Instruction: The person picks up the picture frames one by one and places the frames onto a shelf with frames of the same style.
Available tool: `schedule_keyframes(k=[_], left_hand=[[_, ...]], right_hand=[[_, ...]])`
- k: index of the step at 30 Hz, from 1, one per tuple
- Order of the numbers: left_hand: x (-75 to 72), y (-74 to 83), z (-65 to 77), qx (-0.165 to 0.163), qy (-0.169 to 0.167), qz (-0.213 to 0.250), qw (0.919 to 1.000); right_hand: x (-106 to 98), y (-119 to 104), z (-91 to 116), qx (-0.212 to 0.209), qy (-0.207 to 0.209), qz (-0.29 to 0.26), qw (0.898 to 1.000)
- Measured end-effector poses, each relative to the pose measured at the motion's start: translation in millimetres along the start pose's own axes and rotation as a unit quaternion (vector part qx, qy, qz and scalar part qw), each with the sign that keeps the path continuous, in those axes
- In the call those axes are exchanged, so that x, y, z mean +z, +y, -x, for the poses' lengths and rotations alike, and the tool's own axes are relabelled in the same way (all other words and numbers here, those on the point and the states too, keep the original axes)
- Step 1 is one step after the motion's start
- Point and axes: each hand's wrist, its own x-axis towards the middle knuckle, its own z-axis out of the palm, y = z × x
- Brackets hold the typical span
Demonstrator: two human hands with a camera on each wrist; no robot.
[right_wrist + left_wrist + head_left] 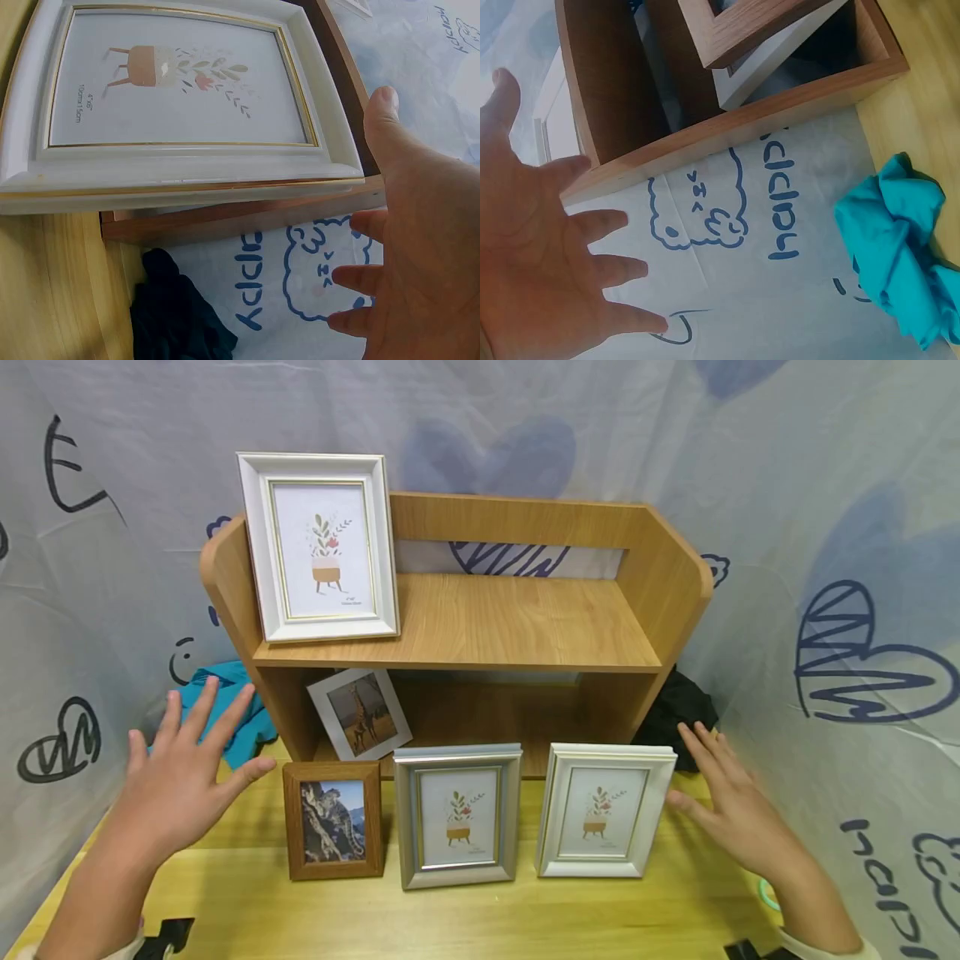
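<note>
My left hand is raised with fingers spread, holding nothing, left of a brown wooden picture frame with a rocky animal photo. On the right, my right hand is also spread, its thumb close beside a white picture frame with a plant print. Between these two frames stands a silver picture frame with the same print. A larger white picture frame leans on the upper left of the wooden shelf. A tilted white frame with a giraffe photo sits in the lower compartment.
A teal cloth lies left of the shelf and a black cloth to its right. Pale drawn-on sheets surround the yellow wooden table. A light green ring lies near my right wrist.
</note>
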Motion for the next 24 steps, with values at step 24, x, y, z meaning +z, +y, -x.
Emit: schedule_keyframes(k=[24], left_hand=[[-39.2,5.0,-57.0,0.087,0.17,0.288,0.9385]], right_hand=[[4.0,-2.3,-3.0,0.001,-0.051,-0.061,0.997]])
